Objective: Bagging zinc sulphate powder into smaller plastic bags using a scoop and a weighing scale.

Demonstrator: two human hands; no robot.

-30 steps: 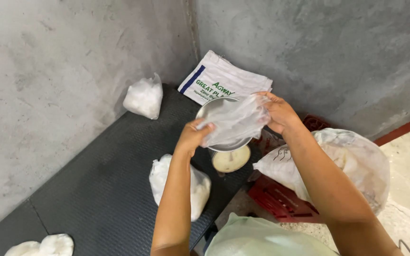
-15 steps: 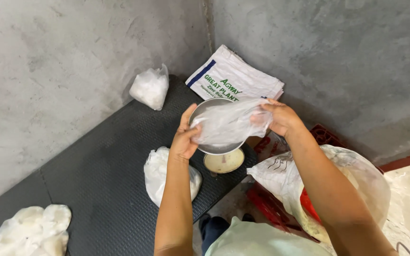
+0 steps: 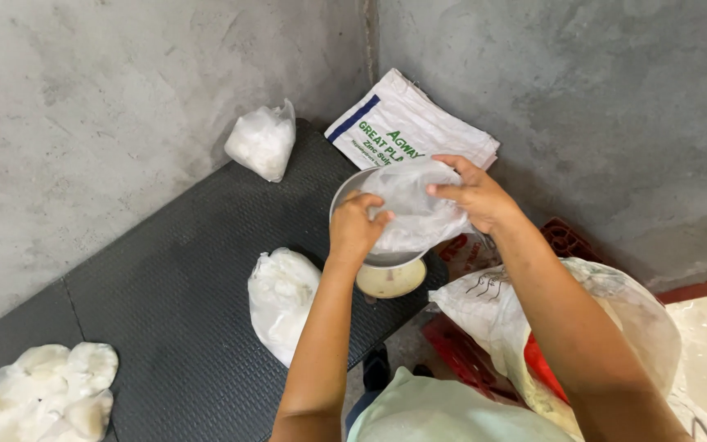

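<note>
- Since half a second ago: clear plastic bag (image 3: pixel 415 211) sits lower in the metal bowl (image 3: pixel 352 190), near the black mat's (image 3: pixel 165 278) far corner.
- Left hand (image 3: pixel 356 229) pinching the bag's near edge, fingers curled.
- Right hand (image 3: pixel 472 192) gripping its far edge, wrist bent downward.

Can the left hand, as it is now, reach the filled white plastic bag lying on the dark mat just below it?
Probably yes. The filled white plastic bag lies beside the left hand with nothing between, but that hand's grip is busy holding the thin clear plastic bag over the metal bowl.
</note>
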